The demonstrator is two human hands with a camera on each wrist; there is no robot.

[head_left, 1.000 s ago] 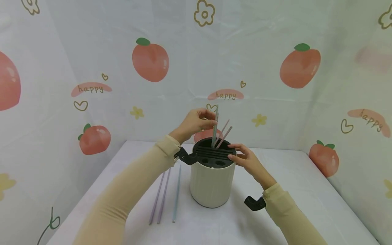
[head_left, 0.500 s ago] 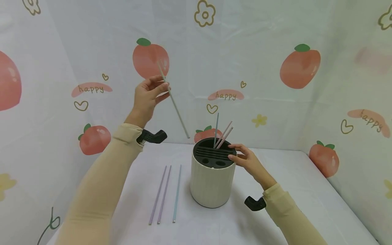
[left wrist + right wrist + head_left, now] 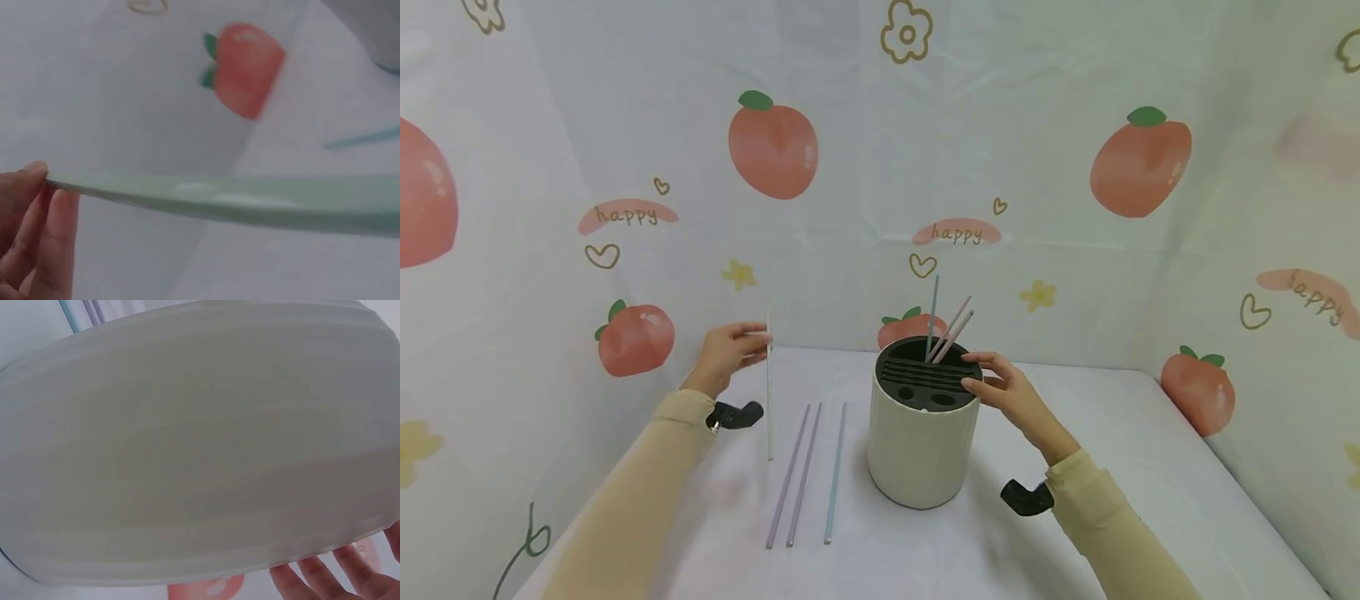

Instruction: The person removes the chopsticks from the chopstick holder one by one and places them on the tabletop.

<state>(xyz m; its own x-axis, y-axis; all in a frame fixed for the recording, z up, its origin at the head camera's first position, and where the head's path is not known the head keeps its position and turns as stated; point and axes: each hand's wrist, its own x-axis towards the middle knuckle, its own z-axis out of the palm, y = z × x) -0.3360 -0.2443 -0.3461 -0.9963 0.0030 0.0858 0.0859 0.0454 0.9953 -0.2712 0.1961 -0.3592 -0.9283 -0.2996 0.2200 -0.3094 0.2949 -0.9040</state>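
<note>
In the head view my left hand [image 3: 730,354] pinches a thin pale green stick [image 3: 770,400], which hangs nearly upright over the left of the table. The left wrist view shows the fingertips [image 3: 37,169] at one end of this green stick [image 3: 250,203]. My right hand [image 3: 1007,392] rests on the right rim of a ribbed cream pen holder [image 3: 921,458] with a black slotted top [image 3: 917,383]. From the right wrist, fingers [image 3: 319,575] show along the holder's edge. Two pink sticks [image 3: 952,333] and a blue stick [image 3: 934,304] stand in its rear compartment.
Two purple sticks [image 3: 805,475] and a light blue stick [image 3: 837,475] lie side by side on the white table [image 3: 1075,517], left of the holder. A white printed cloth [image 3: 865,125] hangs behind and at both sides.
My left hand has lifted the pale green stick out of the pen holder, carried it left, then lowered it toward the table and turned it nearly upright. The right hand has stayed on the rim.
</note>
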